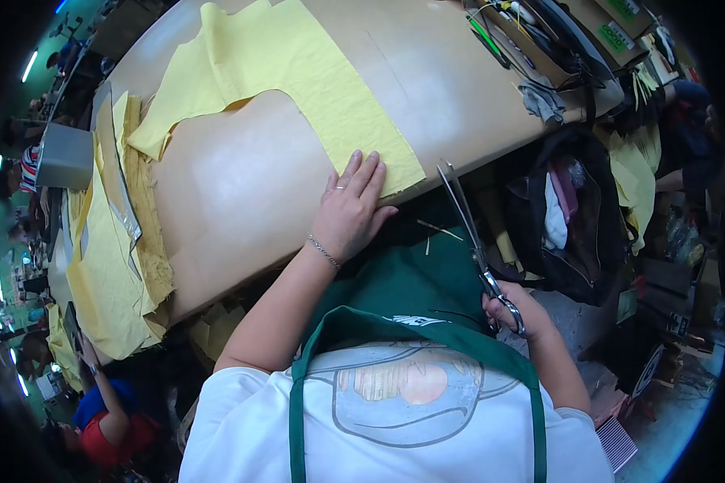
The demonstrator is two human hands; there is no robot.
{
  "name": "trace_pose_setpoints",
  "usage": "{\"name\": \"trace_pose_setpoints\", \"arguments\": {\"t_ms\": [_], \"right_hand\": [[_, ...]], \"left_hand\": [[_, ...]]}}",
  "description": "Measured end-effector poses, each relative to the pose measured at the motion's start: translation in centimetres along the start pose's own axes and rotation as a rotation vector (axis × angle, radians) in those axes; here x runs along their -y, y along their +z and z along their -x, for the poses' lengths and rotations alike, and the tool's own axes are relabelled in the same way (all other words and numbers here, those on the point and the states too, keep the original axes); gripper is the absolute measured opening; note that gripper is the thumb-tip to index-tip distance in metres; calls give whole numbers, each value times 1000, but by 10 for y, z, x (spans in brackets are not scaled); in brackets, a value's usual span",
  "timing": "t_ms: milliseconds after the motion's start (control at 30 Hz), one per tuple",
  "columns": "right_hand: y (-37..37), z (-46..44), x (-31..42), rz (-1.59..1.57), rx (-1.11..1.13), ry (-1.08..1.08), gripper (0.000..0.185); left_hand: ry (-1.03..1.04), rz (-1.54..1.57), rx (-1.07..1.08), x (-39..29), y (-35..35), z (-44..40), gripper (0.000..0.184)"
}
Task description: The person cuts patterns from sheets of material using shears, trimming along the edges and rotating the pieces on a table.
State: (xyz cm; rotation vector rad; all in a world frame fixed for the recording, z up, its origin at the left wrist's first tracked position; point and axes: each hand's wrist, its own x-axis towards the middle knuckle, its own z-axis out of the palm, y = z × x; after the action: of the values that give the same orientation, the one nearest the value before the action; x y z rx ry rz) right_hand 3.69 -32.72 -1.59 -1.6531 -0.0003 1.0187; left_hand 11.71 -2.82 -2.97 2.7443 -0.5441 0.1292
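Note:
My left hand lies flat on the near end of a yellow piece of cloth, its fingers stretched out over the fabric. The cloth has a curved cut-out on its near side and spreads over the brown table. In my right hand is a pair of scissors, held by the handles beyond the table's edge. The blades point up and away from me, slightly parted at the tips, apart from the cloth. Some of the right fingers are hidden behind the handles.
A stack of yellow cloth hangs over the table's left edge, with a grey metal block beside it. Pens and tools fill a box at the far right, near a grey rag. An open black bag is below. Another person is at lower left.

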Motion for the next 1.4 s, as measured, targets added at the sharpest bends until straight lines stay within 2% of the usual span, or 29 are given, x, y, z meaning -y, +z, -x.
{"name": "trace_pose_setpoints", "arguments": {"t_ms": [133, 500, 733, 833, 933, 1233, 1400], "right_hand": [[5, 0, 8, -31, 23, 8, 48], [10, -1, 9, 37, 41, 21, 50], [19, -19, 20, 44, 13, -4, 58], [25, -27, 25, 65, -31, -12, 53], [27, -30, 29, 70, -71, 24, 68], [29, -27, 25, 87, -158, 36, 65], [31, -24, 27, 124, -178, 134, 62]], "left_hand": [[-10, 19, -57, -4, 2, 2, 49], [-41, 49, -140, -12, 10, 6, 41], [-6, -15, -149, -10, 14, 8, 41], [5, -7, -165, -9, 15, 10, 41], [15, -20, -167, -8, 16, 10, 42], [8, -13, -159, -10, 15, 9, 42], [5, -16, -153, -10, 15, 9, 41]]}}
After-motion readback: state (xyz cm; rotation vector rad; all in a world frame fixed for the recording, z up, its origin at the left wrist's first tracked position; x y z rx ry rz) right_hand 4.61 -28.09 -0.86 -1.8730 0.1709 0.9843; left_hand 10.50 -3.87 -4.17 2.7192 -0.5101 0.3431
